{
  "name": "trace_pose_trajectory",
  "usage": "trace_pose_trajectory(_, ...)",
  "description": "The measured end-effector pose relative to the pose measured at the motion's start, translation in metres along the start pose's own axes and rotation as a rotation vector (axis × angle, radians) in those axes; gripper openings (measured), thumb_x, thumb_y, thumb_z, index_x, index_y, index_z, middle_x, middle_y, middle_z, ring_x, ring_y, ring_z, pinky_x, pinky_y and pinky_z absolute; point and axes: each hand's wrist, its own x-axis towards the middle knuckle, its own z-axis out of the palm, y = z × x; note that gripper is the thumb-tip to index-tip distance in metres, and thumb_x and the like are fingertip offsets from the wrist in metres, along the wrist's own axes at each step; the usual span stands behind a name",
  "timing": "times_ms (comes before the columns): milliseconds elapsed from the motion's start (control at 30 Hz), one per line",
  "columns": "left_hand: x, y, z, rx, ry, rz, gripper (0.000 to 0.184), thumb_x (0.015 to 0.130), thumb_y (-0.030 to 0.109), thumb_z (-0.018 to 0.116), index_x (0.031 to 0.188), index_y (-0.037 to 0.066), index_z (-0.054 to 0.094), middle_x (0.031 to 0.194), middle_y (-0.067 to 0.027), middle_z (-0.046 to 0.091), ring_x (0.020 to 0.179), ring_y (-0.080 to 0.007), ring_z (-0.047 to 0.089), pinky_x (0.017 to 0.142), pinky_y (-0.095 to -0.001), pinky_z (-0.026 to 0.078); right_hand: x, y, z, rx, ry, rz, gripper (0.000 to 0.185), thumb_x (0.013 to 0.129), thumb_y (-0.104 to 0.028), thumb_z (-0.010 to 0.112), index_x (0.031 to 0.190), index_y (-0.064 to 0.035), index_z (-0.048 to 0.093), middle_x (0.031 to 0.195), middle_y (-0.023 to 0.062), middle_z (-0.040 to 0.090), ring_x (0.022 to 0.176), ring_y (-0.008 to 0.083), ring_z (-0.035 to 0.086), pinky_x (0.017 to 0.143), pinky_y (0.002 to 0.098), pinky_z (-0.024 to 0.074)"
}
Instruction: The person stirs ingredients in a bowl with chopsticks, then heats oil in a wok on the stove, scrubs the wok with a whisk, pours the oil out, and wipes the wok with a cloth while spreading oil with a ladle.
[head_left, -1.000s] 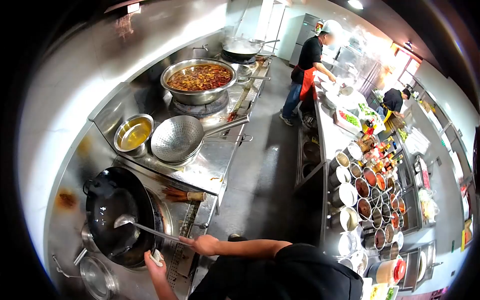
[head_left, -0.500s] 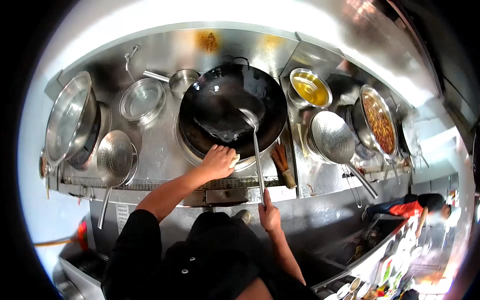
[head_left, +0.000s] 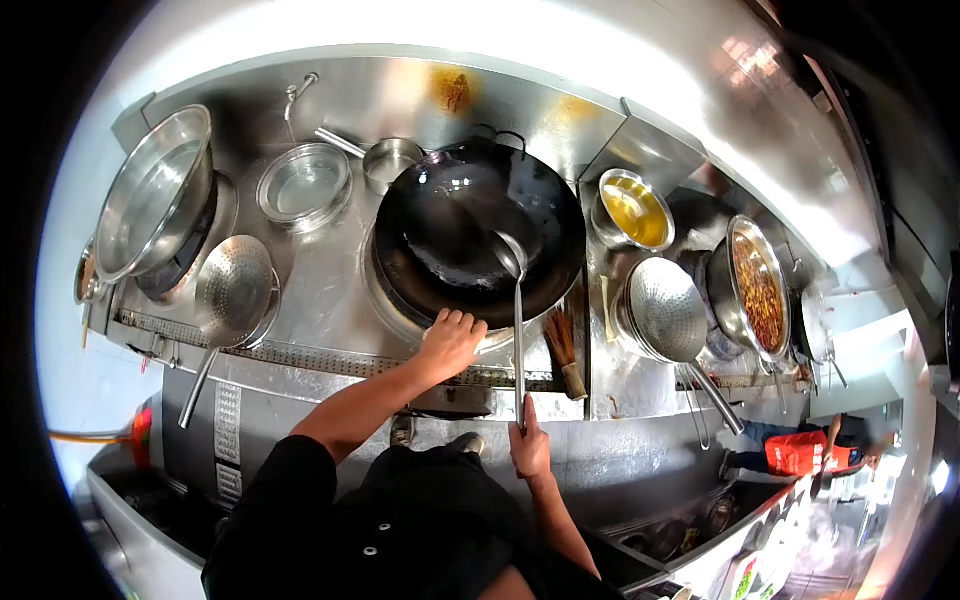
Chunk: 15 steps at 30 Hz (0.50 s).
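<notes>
A large black wok [head_left: 420, 250] sits on the round burner, its inside dark and shiny with what looks like a little liquid. My left hand [head_left: 453, 345] is closed at the wok's near rim; a scrap of pale cloth seems to show beside its fingers. Lower right, my right hand [head_left: 531, 448] grips the long handle of a steel ladle [head_left: 519, 330]. The ladle's bowl rests inside the wok, right of the middle. Just right of the handle lies a wok brush [head_left: 563, 355] with brown bristles.
Left are a large steel basin [head_left: 150, 215], a perforated strainer [head_left: 235, 290] and a water pot [head_left: 305, 185]. Behind stands a small saucepan [head_left: 390, 165]. Right are an oil bowl [head_left: 635, 212], another strainer [head_left: 668, 310] and a pot of reddish-brown pieces [head_left: 757, 290]. A co-worker [head_left: 800, 450] stands far right.
The view has shifted slightly, so the stove appears tilted. My hands keep their holds on the wok's rim and the ladle. The co-worker's posture has changed, showing more of a red garment.
</notes>
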Motion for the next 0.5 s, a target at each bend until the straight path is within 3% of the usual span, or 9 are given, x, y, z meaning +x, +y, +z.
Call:
trace_pose_trajectory(33, -0.002, 0.001, -0.003, -0.013, 0.038, -0.012, 0.035, 0.073, 0.029, 0.072, 0.095, 0.005, 0.059, 0.083, -0.0125, 0.059, 0.084, -0.0291, 0.057, 0.08, -0.0426, 0.042, 0.001, 0.009, 0.005, 0.022, 0.004, -0.017, 0.066, 0.09, -0.012, 0.056, 0.149, -0.009, 0.025, 0.099, 0.0284, 0.064, 0.079, 0.0413, 0.066, 0.066, 0.042, 0.0512)
trace_pose_trajectory(133, -0.005, 0.005, -0.009, -0.048, 0.135, -0.06, 0.041, 0.065, 0.036, 0.076, 0.087, 0.008, 0.057, 0.079, -0.0092, 0.056, 0.081, -0.0262, 0.054, 0.077, -0.0409, 0.04, 0.001, 0.016, 0.013, 0.041, 0.071, -0.096, 0.064, 0.091, -0.013, 0.054, 0.149, -0.0103, 0.027, 0.062, 0.0182, 0.058, 0.052, 0.0214, 0.059, 0.052, 0.0356, 0.0467)
trace_pose_trajectory(233, -0.003, 0.005, -0.002, -0.085, 0.167, -0.132, 0.036, 0.068, 0.038, 0.073, 0.082, 0.009, 0.059, 0.076, -0.0094, 0.058, 0.079, -0.0271, 0.057, 0.075, -0.0427, 0.042, -0.002, 0.013, 0.016, 0.006, 0.13, -0.178, 0.064, 0.091, -0.014, 0.054, 0.149, -0.0084, 0.027, 0.061, 0.0175, 0.057, 0.051, 0.0196, 0.057, 0.051, 0.0348, 0.0463)
trace_pose_trajectory(367, 0.001, 0.002, 0.013, -0.145, 0.173, -0.23, 0.034, 0.072, 0.039, 0.071, 0.077, 0.007, 0.061, 0.073, -0.011, 0.061, 0.077, -0.0281, 0.06, 0.075, -0.0436, 0.045, -0.009, 0.005, 0.011, 0.02, 0.112, -0.12, 0.062, 0.091, -0.014, 0.055, 0.148, -0.0064, 0.029, 0.064, 0.0185, 0.059, 0.051, 0.0197, 0.056, 0.053, 0.0345, 0.0466)
trace_pose_trajectory(467, 0.001, -0.005, 0.019, -0.179, 0.244, -0.242, 0.031, 0.073, 0.038, 0.071, 0.072, 0.008, 0.061, 0.067, -0.0093, 0.061, 0.07, -0.0282, 0.061, 0.069, -0.0427, 0.048, -0.012, 0.003, 0.007, 0.024, 0.122, -0.108, 0.061, 0.091, -0.014, 0.054, 0.147, -0.0057, 0.03, 0.066, 0.0192, 0.06, 0.053, 0.0203, 0.057, 0.054, 0.0345, 0.0468)
trace_pose_trajectory(500, 0.0, -0.011, 0.021, -0.211, 0.263, -0.228, 0.03, 0.074, 0.037, 0.071, 0.07, 0.008, 0.062, 0.063, -0.0077, 0.061, 0.063, -0.028, 0.062, 0.06, -0.0415, 0.049, -0.014, 0.003, 0.006, 0.021, 0.127, -0.112, 0.061, 0.091, -0.014, 0.054, 0.147, -0.0056, 0.03, 0.067, 0.0197, 0.06, 0.053, 0.0208, 0.058, 0.054, 0.0347, 0.0471)
